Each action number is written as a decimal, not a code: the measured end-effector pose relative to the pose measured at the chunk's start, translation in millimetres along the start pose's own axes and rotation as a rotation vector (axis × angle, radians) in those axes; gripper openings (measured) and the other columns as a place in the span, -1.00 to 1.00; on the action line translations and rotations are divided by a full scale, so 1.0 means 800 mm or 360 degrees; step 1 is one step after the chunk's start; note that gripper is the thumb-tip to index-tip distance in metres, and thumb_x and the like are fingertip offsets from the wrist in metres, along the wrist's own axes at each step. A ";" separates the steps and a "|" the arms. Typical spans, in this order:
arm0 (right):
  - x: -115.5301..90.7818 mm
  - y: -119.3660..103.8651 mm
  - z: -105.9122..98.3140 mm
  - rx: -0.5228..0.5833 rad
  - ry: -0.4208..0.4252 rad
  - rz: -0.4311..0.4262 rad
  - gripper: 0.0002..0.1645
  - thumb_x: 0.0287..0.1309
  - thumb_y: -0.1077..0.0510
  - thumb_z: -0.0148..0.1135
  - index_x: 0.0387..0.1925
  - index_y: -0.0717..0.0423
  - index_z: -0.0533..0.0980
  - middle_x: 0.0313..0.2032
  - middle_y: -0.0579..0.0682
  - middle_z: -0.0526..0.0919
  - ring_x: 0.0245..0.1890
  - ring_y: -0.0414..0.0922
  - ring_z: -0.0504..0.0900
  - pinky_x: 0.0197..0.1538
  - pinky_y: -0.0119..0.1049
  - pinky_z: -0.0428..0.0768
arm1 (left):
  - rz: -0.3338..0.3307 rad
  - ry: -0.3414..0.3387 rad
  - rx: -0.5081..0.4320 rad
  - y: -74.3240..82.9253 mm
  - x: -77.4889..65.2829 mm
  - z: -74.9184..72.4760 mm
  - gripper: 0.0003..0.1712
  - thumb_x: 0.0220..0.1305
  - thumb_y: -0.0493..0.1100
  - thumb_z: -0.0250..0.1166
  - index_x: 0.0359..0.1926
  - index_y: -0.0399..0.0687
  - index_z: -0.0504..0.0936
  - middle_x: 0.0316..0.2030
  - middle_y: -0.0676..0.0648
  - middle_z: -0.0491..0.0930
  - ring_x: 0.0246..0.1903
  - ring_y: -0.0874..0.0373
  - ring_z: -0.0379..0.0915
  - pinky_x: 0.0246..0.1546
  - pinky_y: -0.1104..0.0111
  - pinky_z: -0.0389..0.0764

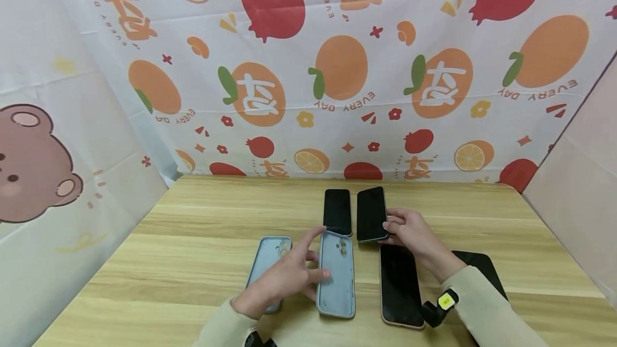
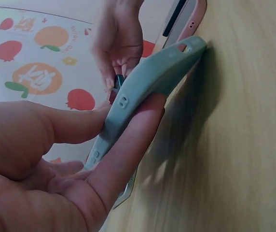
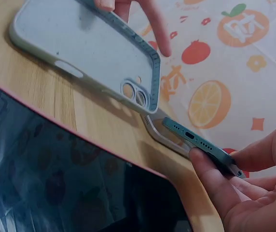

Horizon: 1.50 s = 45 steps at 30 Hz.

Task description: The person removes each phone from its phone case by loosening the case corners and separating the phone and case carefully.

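Left hand: pinches light-blue phone case by left edge, cavity up, apparently keeping interior unobstructed | Right hand: pinches black-fronted smartphone at near-right corner, tilted, probably leaving most of its front uncovered | Placement: smartphone far and right of case, apart, over wood-grain table.

The head view looks forward and down across the counter to the fruit-print cloth. The left wrist view, rolled sideways, faces the blue case edge-on at close range; the right wrist view, also tilted, looks into its inner side. All three share case and cloth.
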State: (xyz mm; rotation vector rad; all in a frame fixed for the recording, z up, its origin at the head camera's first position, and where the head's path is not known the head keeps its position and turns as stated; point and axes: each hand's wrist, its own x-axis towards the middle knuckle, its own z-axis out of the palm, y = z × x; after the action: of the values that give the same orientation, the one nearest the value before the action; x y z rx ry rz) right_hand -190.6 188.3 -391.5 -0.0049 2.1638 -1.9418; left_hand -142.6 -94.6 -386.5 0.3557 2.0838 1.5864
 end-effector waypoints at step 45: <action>0.031 0.015 0.000 -0.1377 0.0258 -0.0301 -0.46 0.29 0.32 0.16 0.21 0.59 0.33 0.08 0.47 0.51 0.10 0.27 0.54 0.11 0.11 0.59 | 0.0335 0.0459 0.1305 0.008 0.004 0.007 -0.39 0.26 -0.29 0.31 0.30 -0.31 0.34 -0.27 -0.15 0.66 -0.56 0.29 0.37 -0.56 0.52 0.45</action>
State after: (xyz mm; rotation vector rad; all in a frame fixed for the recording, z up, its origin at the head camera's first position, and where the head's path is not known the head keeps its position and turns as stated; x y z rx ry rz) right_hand -213.0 185.9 -407.7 -0.2089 3.0175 -0.9480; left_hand -142.7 -86.4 -382.7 0.6640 2.9461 0.8291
